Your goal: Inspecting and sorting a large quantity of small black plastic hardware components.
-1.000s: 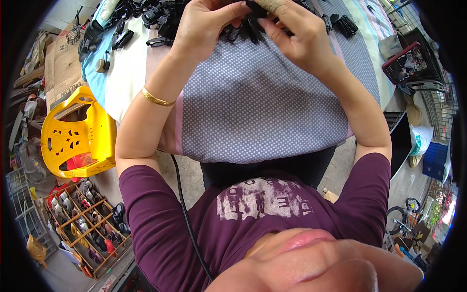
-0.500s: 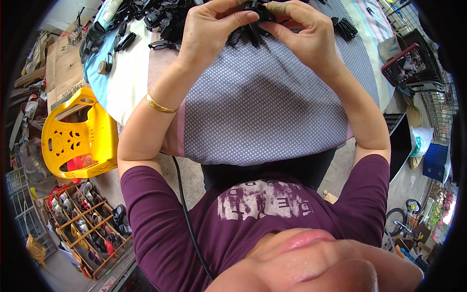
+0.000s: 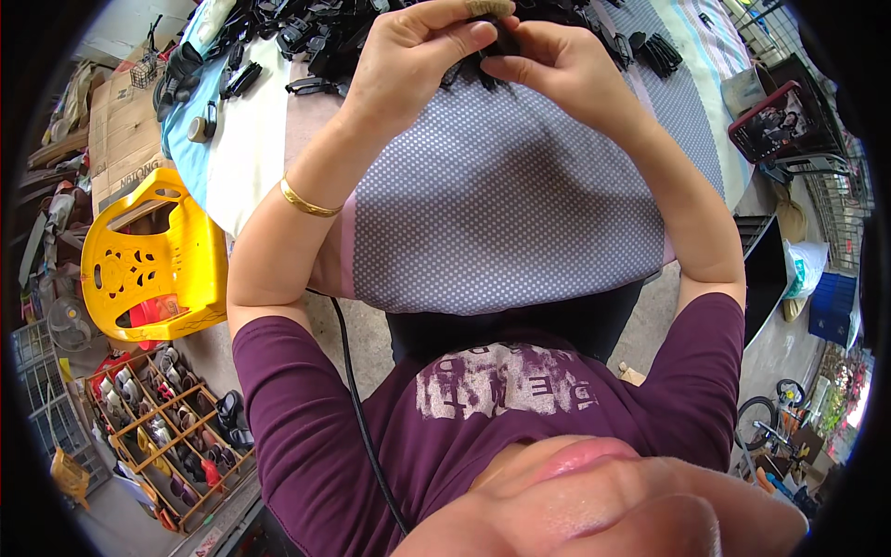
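Observation:
Above the far part of the cloth-covered table point(image 3: 501, 213), both hands meet around a small black plastic piece point(image 3: 506, 42). My left hand point(image 3: 413, 56) pinches it between thumb and fingers; a tan wrap covers one fingertip. From the other side, my right hand point(image 3: 571, 70) has thumb and forefinger closed at the piece. Its exact kind is hidden by the fingers. Behind and beside the hands spreads a heap of similar black plastic pieces point(image 3: 311, 37), with a neat row of black pieces point(image 3: 657, 56) right of my right hand.
A tape roll point(image 3: 199, 128) lies at the table's left side. To the left stands a yellow plastic chair point(image 3: 121, 269), with a shoe rack point(image 3: 167, 427) nearer me. A phone point(image 3: 768, 123) is propped at the right. A black cable point(image 3: 345, 371) hangs down my front.
My right hand has shifted slightly down, and its fingers have drawn closer together. My left fingers have moved over the black piece, which has turned between the hands.

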`<state>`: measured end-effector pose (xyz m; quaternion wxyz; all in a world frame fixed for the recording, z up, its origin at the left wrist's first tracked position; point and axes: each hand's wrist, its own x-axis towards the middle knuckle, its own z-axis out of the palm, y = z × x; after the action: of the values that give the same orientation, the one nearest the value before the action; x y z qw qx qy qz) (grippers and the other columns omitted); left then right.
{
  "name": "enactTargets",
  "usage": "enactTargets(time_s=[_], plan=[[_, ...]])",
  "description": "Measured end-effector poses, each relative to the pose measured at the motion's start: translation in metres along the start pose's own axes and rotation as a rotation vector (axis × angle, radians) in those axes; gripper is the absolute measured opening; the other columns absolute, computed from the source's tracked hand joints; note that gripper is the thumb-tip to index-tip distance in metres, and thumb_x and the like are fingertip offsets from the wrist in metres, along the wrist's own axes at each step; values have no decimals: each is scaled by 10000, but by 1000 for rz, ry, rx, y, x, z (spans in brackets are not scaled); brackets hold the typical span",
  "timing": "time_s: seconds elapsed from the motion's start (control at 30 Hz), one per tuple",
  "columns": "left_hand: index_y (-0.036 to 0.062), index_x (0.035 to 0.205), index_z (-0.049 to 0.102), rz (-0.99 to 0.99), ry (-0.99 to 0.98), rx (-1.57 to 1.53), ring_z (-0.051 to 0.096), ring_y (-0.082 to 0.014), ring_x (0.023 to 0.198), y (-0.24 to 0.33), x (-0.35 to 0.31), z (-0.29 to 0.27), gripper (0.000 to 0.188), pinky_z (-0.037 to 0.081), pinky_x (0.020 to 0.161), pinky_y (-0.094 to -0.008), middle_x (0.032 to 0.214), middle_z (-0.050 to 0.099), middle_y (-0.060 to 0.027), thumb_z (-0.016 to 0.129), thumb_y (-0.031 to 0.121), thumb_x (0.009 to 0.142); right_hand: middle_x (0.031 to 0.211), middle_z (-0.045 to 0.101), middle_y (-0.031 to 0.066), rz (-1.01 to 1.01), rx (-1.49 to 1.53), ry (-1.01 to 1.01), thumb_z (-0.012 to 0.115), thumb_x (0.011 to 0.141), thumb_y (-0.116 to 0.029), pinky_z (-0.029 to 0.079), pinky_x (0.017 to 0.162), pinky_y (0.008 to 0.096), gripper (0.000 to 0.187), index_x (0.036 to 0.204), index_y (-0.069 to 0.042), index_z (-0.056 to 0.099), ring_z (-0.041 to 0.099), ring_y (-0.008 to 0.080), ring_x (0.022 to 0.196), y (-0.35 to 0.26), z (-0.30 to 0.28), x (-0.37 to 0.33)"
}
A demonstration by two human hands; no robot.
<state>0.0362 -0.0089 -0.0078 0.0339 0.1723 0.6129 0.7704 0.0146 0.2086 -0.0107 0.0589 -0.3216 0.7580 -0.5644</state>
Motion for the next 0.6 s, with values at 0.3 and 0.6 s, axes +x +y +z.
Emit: enactTargets(time_s=[0.3, 0.6], plan=[[-27, 1200, 716, 166, 39, 360, 682, -180, 1004, 35, -11, 21, 270, 546, 890, -260, 1122, 743, -91, 651, -47, 939, 930, 687, 147, -359, -456, 2, 866, 779, -111, 535, 729, 377, 305, 996, -10, 676, 675, 234, 845, -12, -3, 11], [109, 1246, 669, 686, -710, 1060, 650, -230, 823, 11, -55, 67, 488, 552, 751, -346, 926, 695, -25, 797, 245, 796, 1190, 660, 67, -678, -1081, 13, 627, 843, -192, 460, 902, 383, 291, 1109, -104, 705, 586, 227, 1100, 14, 34, 25]])
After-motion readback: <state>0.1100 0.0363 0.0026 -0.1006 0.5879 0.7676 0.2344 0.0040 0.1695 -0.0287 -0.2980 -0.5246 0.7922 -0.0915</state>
